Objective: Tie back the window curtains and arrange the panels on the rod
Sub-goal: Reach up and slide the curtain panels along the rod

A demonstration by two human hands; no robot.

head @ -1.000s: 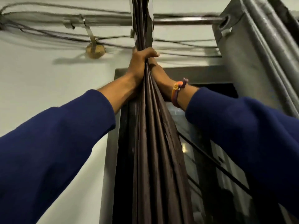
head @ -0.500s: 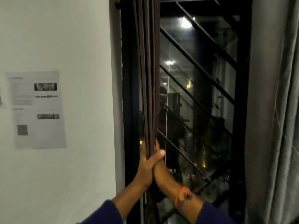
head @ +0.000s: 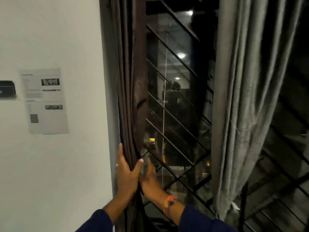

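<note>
A dark brown curtain (head: 133,81) hangs gathered in a narrow bundle along the left edge of the window. My left hand (head: 127,174) holds the bundle low down, with straight fingers on its wall side and the thumb across its front. My right hand (head: 149,176) presses flat against the bundle's right side, fingers pointing up and slightly blurred. A grey curtain (head: 242,97) hangs bunched at the right of the window. The rod is out of view.
The window (head: 177,101) between the two curtains has dark diagonal bars over glass. A white wall (head: 58,164) on the left carries a printed paper sheet (head: 45,101) and a dark device (head: 6,89) at the frame edge.
Both hands have slid down the brown curtain from just under the rod to low on the bundle. My view dropped with them, and the bundle now lies closer to the left frame.
</note>
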